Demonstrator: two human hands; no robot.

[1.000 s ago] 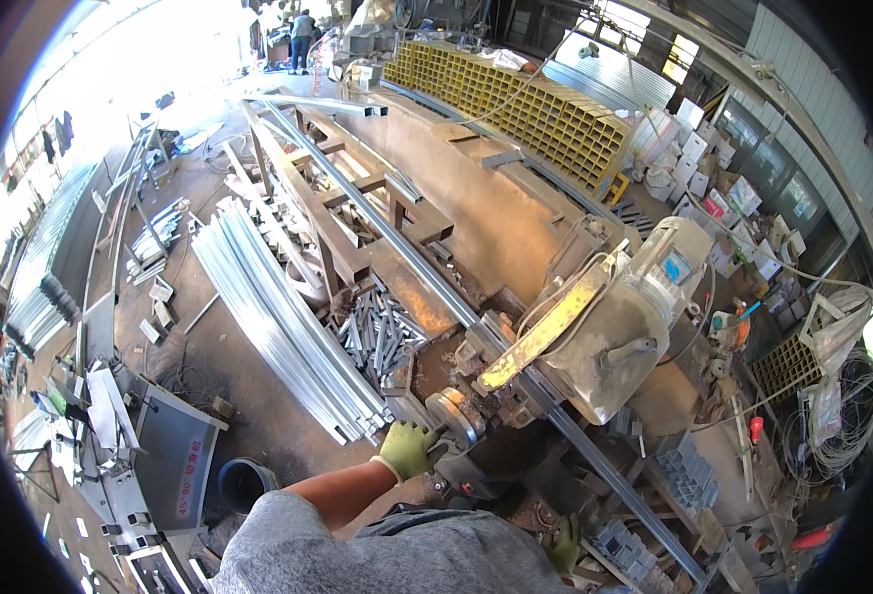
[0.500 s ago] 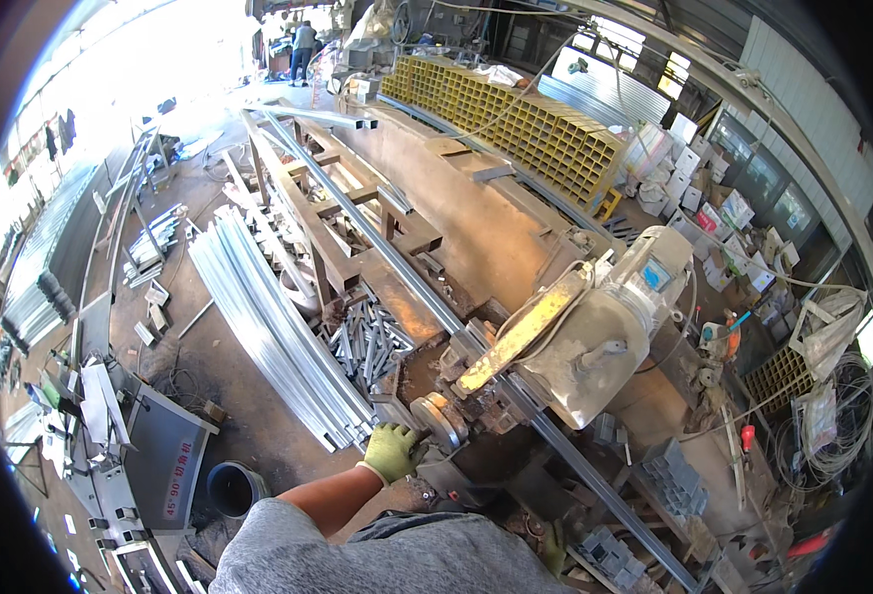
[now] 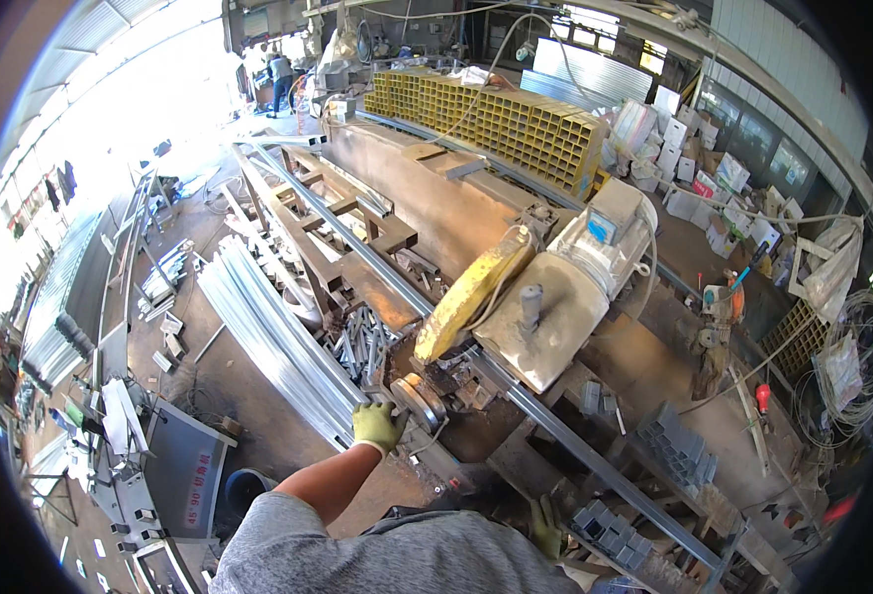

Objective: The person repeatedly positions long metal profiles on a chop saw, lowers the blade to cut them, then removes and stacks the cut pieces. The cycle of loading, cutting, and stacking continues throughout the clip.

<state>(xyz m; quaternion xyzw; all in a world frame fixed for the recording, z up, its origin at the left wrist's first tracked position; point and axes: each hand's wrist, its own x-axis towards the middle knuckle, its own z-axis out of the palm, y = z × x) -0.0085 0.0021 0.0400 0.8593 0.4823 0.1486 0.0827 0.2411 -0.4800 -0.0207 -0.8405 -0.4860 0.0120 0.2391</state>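
My left hand (image 3: 378,426), in a yellow-green work glove, is closed beside the round metal wheel (image 3: 419,398) of a cut-off saw. Its curled fingers hide whatever they may hold. Lower right, next to my shirt, my right hand (image 3: 546,527) wears a matching glove, its fingers stretched out and only partly visible. The saw carries a yellow blade guard (image 3: 471,297) and a dusty motor housing (image 3: 535,322). A long square metal tube (image 3: 595,455) runs diagonally through the saw, below the guard.
Short cut tubes (image 3: 610,535) are stacked near my right hand, with more pieces (image 3: 679,450) beyond. Long silver profiles (image 3: 273,337) lie on the floor at left, near a black bucket (image 3: 246,487). Yellow square tubes (image 3: 486,124) are piled behind. A person (image 3: 280,81) stands far off.
The saw's guard and motor have tilted up, away from the tube. My right hand shows more at the lower edge. My left hand stays by the wheel; the whole view has shifted slightly.
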